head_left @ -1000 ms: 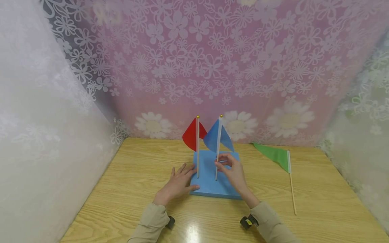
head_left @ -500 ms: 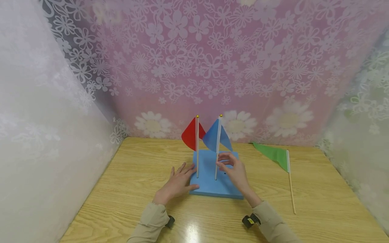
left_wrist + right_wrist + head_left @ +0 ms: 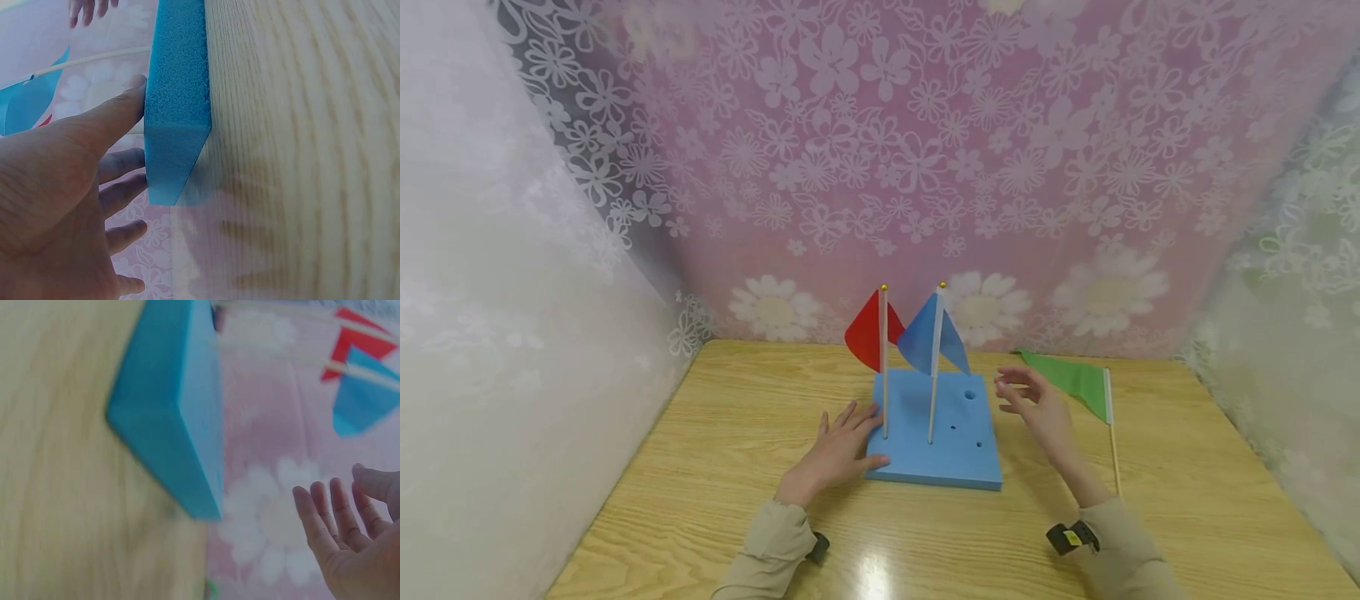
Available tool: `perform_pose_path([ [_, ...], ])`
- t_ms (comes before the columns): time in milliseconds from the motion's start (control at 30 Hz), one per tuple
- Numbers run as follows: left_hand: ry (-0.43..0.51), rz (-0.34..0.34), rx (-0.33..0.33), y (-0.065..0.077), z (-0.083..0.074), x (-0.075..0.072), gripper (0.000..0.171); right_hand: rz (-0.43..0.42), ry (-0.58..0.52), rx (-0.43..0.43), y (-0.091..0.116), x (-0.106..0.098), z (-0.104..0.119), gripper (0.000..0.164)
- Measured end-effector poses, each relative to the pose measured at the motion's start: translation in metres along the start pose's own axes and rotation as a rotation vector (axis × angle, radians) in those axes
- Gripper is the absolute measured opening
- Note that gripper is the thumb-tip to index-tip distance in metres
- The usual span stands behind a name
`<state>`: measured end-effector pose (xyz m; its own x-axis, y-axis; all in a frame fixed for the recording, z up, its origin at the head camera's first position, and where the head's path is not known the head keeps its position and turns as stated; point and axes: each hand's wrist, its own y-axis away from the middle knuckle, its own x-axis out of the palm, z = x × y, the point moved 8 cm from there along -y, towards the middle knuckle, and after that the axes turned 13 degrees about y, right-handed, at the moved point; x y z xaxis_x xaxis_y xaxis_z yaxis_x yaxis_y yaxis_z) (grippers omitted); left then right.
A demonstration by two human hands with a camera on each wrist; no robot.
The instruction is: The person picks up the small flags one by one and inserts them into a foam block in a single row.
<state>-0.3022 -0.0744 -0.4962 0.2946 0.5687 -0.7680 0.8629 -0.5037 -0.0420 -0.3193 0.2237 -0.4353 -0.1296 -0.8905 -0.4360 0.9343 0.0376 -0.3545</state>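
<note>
A blue foam block (image 3: 910, 462) lies flat on the table with a red flag (image 3: 865, 333) and a blue flag (image 3: 922, 337) standing upright in it, their sticks sunk into holes. My left hand (image 3: 835, 457) rests on the block's left edge, thumb and fingertips on its top, as the left wrist view also shows. Off the block's right side my right hand (image 3: 1037, 412) hangs in the air with relaxed fingers and nothing in them. Beyond it a green flag (image 3: 1075, 385) lies on the table, its stick partly behind the right forearm.
Several open holes, one a wider hole (image 3: 969, 395), show in the right part of the block. The wooden table (image 3: 760, 383) runs back to a flower-patterned pink cloth (image 3: 917, 167), with pale cloth at both sides.
My right hand has let go of the blue flag's stick and moved right, past the block's edge, uncovering holes. The left hand has stayed on the block.
</note>
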Motion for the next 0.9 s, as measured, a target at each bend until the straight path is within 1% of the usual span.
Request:
perform_pose_path([
  [100,0.001,-0.002,-0.001,0.000,0.001,0.000,0.073,0.009,0.029,0.019,0.000,-0.024,-0.009,0.037],
  [267,0.011,-0.003,-0.001,0.000,0.001,0.000,0.073,0.043,0.153,0.086,0.004,-0.062,-0.028,0.042],
  [333,0.012,-0.002,-0.003,0.000,0.001,0.000,0.072,0.054,0.213,0.121,0.006,-0.076,-0.039,0.045],
  [467,0.011,0.001,-0.005,0.000,0.000,0.000,0.072,0.061,0.284,0.178,0.010,-0.099,-0.064,0.049],
  [567,0.007,0.000,-0.002,0.001,-0.001,-0.001,0.072,0.076,0.314,0.238,0.014,-0.113,-0.085,0.049],
  [700,0.013,0.000,-0.001,0.001,-0.002,-0.001,0.072,0.135,0.358,0.335,0.020,-0.126,-0.110,0.050],
  [800,0.018,0.001,-0.001,0.001,-0.003,-0.001,0.072,0.196,0.399,0.405,0.023,-0.132,-0.122,0.051],
  [900,0.019,0.000,0.001,0.001,-0.003,-0.001,0.071,0.250,0.418,0.452,0.025,-0.135,-0.130,0.052],
])
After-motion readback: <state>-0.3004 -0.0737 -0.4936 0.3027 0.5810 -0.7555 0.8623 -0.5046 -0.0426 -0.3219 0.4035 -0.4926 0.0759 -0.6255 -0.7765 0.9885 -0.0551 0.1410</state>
